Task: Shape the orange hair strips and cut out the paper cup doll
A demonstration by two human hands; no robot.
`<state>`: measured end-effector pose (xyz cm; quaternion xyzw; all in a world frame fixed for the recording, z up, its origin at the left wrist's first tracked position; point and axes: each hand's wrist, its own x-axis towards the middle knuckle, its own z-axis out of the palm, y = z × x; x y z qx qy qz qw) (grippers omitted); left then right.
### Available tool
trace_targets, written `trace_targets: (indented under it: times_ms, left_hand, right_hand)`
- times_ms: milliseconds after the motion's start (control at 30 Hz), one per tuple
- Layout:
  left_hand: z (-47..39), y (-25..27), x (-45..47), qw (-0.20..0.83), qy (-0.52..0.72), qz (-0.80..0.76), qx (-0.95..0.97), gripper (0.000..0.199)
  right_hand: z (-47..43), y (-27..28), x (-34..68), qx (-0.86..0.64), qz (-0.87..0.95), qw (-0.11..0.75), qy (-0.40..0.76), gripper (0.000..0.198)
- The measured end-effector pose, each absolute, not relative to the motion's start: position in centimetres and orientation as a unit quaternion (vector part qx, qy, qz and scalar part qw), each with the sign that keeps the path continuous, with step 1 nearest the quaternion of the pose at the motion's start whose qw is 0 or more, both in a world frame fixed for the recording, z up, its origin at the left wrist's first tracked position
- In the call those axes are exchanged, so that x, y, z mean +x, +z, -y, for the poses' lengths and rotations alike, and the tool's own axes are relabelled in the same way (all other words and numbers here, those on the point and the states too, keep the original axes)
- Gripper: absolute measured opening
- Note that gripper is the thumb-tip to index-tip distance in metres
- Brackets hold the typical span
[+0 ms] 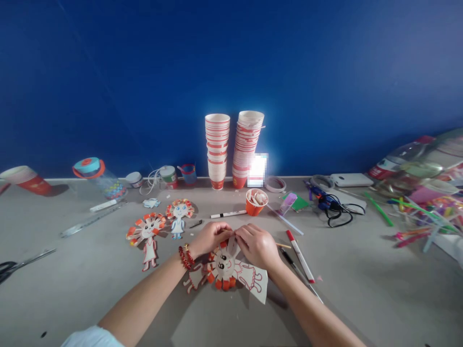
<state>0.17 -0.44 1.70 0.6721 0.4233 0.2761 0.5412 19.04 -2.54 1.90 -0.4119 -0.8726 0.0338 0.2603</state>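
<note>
while the left hand (213,239) and right hand (258,245) pinch together on a pale strip (233,246) at the far edge of the fringed paper face (221,273), which sits near centre with a drawn dress (249,275) to its right, light pressure seems wisest: one hand should steady, the other shape, lest the thin paper tear.

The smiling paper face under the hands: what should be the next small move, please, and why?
Perhaps bend the pale strip above the paper face: left hand and right hand meet there, while the lower orange strips look already curled.
</note>
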Motion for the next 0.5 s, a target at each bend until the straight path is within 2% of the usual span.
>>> trace_targets:
  times_ms: [233,500]
  left_hand:
    - [0.26,1.49,0.06,0.568,0.283,-0.427,0.644,0.035]
    - [0.38,1.42,0.25,0.534,0.293,-0.435,0.663,0.032]
  right_hand:
    - [2.55,2.12,19.11,-0.404,0.878,0.25,0.053,0.02]
    - [2.39,1.61,19.11,-0.424,0.871,0.244,0.046,0.021]
